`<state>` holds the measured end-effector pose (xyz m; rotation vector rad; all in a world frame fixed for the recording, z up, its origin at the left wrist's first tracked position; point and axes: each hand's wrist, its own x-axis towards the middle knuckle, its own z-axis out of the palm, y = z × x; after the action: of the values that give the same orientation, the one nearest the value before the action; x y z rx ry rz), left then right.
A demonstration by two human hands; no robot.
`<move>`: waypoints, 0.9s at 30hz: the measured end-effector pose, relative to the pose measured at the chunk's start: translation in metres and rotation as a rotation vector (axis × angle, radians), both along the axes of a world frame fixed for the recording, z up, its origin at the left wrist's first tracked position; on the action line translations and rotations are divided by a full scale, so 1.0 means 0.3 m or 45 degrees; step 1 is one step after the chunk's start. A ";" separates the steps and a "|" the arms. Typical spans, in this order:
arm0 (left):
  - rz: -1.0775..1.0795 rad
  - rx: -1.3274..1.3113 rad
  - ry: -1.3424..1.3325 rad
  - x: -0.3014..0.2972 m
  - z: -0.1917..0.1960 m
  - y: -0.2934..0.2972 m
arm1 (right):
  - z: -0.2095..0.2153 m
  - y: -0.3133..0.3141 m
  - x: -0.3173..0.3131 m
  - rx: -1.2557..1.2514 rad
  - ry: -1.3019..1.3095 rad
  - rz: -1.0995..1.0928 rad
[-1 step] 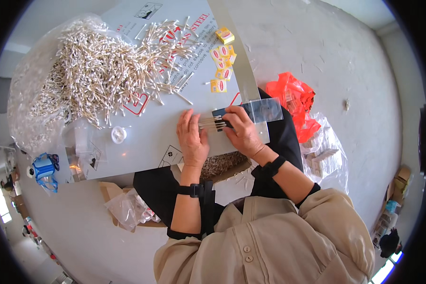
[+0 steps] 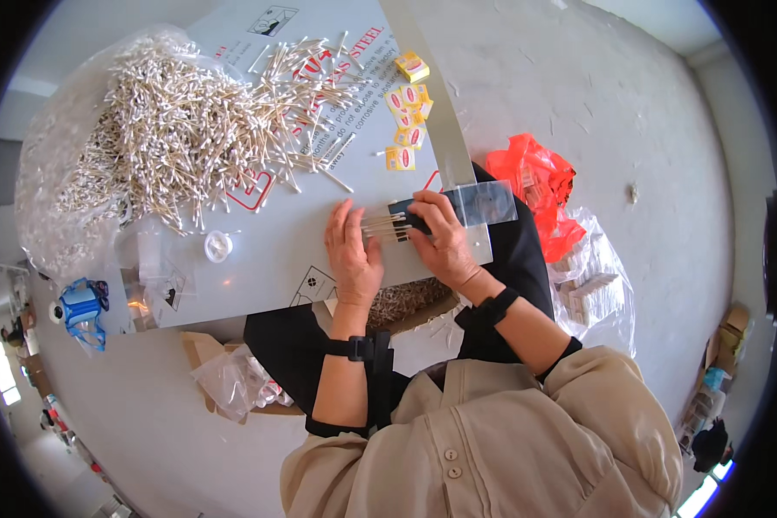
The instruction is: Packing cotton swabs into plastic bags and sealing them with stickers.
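A small row of cotton swabs (image 2: pixel 383 227) lies between my two hands near the front right of the table. My left hand (image 2: pixel 354 259) has its fingers closed about their left ends. At the other end, my right hand (image 2: pixel 445 248) curls thumb and fingers around the swab tips. Beneath those fingers is a flat dark strip (image 2: pixel 400 208), running on to the right in a clear plastic sleeve (image 2: pixel 490 204) that juts past the table edge. My right fingers partly cover the strip, so exact contact there is hidden.
A big heap of loose cotton swabs (image 2: pixel 177 121) spills from a clear bag at left. Small yellow packets (image 2: pixel 410 108) lie by the right edge. A round white tub (image 2: pixel 217 247) and blue strapped object (image 2: pixel 82 304) sit nearer. Red bag (image 2: pixel 527 168) and open cartons (image 2: pixel 205 350) stand below.
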<state>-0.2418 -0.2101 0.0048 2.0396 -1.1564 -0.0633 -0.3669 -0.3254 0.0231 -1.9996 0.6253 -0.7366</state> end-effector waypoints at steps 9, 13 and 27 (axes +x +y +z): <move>0.006 -0.295 0.436 -0.038 0.000 -0.077 | -0.062 0.040 0.112 0.247 -0.159 -0.088; 0.211 -0.184 0.346 0.115 -0.033 -0.061 | -0.055 -0.019 0.074 0.072 -0.158 -0.126; -0.165 0.195 -0.196 0.199 0.067 -0.171 | -0.040 -0.028 0.068 -0.141 0.080 -0.027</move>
<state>-0.1821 -0.2615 0.0248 2.1303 -1.4176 -0.0613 -0.3465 -0.3339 0.0112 -2.1272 0.6564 -0.7375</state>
